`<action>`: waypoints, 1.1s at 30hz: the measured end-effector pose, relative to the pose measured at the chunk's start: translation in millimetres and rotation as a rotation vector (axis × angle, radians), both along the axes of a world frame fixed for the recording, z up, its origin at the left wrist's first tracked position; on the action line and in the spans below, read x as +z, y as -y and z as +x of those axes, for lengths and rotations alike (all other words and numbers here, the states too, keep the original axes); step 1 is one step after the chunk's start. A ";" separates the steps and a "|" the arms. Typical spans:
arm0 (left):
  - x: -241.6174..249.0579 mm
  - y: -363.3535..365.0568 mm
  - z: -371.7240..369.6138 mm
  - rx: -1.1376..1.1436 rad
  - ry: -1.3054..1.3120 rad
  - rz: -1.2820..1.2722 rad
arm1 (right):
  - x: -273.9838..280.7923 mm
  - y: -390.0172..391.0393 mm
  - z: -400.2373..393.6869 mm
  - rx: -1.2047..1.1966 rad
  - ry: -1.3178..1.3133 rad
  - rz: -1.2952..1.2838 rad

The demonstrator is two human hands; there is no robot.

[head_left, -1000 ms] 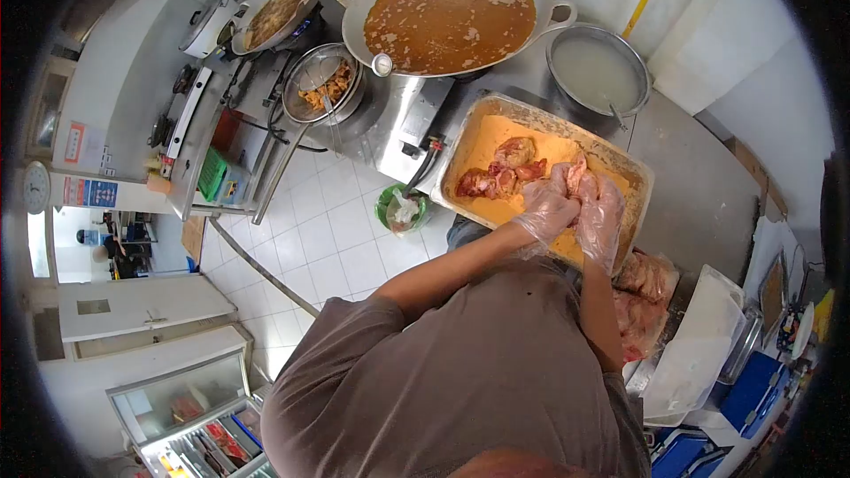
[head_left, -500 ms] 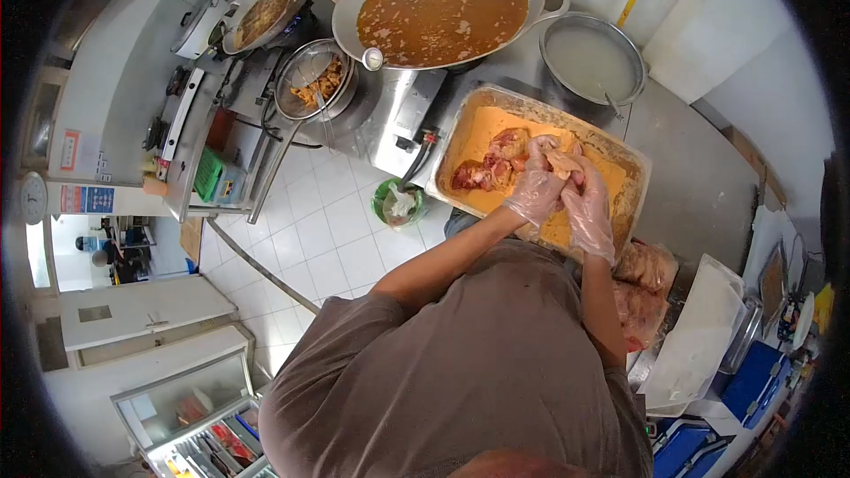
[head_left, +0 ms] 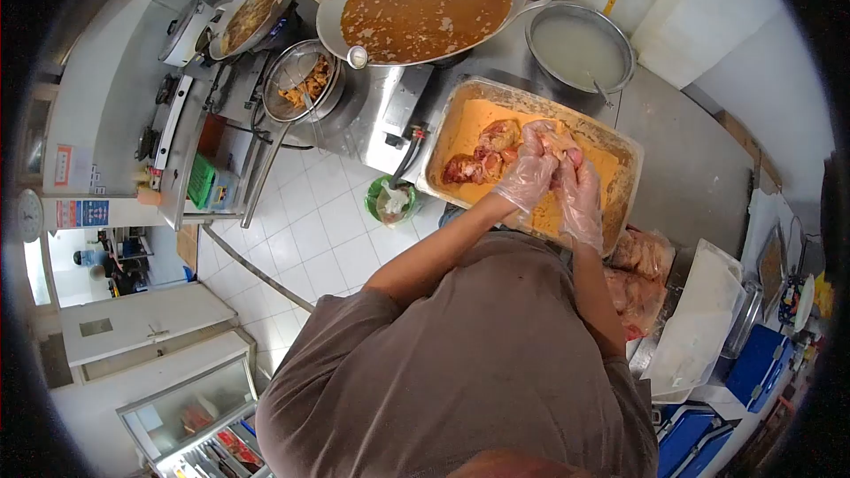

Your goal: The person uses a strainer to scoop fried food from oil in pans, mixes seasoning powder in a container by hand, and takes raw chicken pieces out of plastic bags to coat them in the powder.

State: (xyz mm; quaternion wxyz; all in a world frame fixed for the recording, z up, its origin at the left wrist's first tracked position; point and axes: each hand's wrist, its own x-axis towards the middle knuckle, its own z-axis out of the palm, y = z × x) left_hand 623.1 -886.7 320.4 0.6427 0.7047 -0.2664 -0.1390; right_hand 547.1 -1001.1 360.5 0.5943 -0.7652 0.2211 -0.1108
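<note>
Both hands wear clear plastic gloves and are over a metal tray (head_left: 625,204) of orange powder. Between them they grip one piece of raw meat (head_left: 556,138), partly hidden by the fingers. My left hand (head_left: 529,172) is on the left side of the piece, fingers wrapped round it. From the right, my right hand (head_left: 578,193) closes on the same piece. Other raw meat pieces (head_left: 469,168) lie on the powder just left of my hands, one of them dusted with it.
A wide pan of brown liquid (head_left: 425,4) stands behind the tray, beside a bowl of cloudy liquid (head_left: 580,49). Fried pieces sit in a strainer (head_left: 304,84) at left. Bagged raw meat (head_left: 639,283) and a white lid (head_left: 699,319) are at right.
The whole view has shifted slightly, so the scene sits a little further left and up. Both hands still grip the meat piece, which has turned a little between the fingers.
</note>
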 end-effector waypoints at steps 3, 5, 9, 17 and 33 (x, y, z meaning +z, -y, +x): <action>25.9 -4.3 2.9 -0.168 -0.409 -0.212 | -5.7 1.8 -1.4 -0.007 0.067 0.051; 25.1 -5.5 -3.2 -0.102 -0.203 -0.015 | 1.9 -0.7 -5.4 0.001 0.131 -0.022; -4.7 1.5 -12.4 -0.032 -0.164 -0.072 | 16.0 -7.5 -16.8 0.068 0.184 -0.441; 40.5 -4.8 -10.3 -0.039 -0.496 -0.117 | 31.3 -12.7 -32.7 0.206 0.051 -0.634; 35.0 7.6 -21.4 0.091 -0.331 -0.209 | 15.7 -2.3 -9.4 0.119 0.199 -0.523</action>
